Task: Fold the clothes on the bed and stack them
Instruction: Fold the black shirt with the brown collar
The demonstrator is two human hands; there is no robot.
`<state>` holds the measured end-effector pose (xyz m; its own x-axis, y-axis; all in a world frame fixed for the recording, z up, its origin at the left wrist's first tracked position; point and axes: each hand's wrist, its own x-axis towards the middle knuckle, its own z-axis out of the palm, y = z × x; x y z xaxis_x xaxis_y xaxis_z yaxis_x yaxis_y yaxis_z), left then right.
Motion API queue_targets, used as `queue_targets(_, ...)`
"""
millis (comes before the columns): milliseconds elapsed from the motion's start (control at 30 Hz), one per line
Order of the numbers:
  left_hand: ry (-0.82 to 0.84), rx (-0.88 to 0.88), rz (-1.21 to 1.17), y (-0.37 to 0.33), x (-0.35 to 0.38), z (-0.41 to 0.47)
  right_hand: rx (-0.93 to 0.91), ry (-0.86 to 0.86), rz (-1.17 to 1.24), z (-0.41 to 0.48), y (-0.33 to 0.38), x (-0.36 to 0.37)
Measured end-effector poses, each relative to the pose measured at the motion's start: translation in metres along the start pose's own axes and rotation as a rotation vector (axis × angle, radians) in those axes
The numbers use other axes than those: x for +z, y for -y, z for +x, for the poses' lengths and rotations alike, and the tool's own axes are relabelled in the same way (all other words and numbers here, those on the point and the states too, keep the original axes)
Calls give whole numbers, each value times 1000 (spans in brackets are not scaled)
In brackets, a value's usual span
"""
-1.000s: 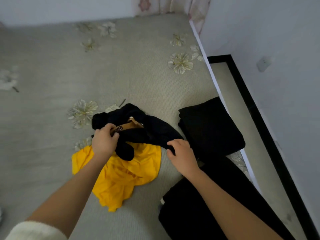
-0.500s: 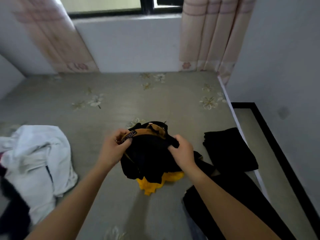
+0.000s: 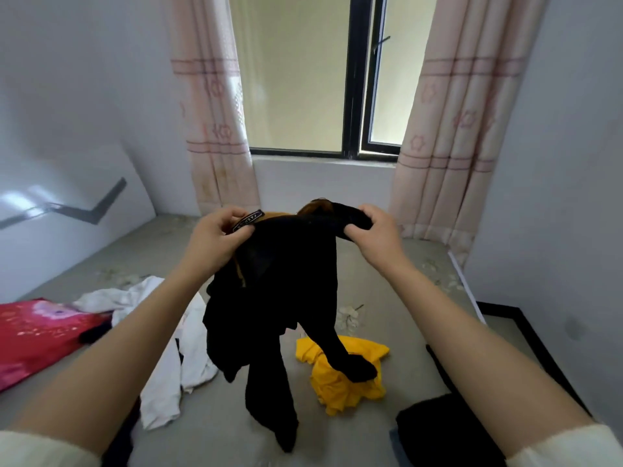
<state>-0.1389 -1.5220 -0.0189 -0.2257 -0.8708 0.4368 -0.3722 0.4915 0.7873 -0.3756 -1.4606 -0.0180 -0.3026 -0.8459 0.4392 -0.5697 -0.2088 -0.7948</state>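
A black garment (image 3: 269, 305) with a brown lining hangs in the air above the grey bed (image 3: 397, 298). My left hand (image 3: 215, 241) pinches its waistband by a small label, and my right hand (image 3: 374, 234) grips the other end of the band. The legs dangle down, and one end rests on a crumpled yellow garment (image 3: 340, 375) lying on the bed. A folded black pile (image 3: 438, 429) sits at the lower right.
A crumpled white garment (image 3: 168, 358) lies left of centre, with a red and pink cloth (image 3: 37, 335) at the far left. Behind the bed are a window (image 3: 317, 79) and pink curtains (image 3: 448, 136). A wall runs along the right.
Both hands lifted the black garment off the yellow one and raised it high, spreading the waistband. My head tilted up, bringing the window and curtains into view.
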Motion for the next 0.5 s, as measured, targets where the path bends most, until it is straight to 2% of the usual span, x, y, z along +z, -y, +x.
queue_targets(100, 80, 89, 181, -14, -35, -13, -36, -26, -24, -15, 32, 5)
queue_targets(167, 144, 107, 390, -9, -48, -25, -5, 21, -72, -27, 42, 13)
queue_targets(200, 173, 83, 418, -3, -53, -32, 13, 53, -107, -34, 44, 18)
queue_targets(367, 271, -126, 202, 29, -65, -70, 34, 159, -171, -78, 41, 40)
queue_targets(500, 339, -193, 119, 43, -69, -96, 54, 212, -191, -109, 38, 46)
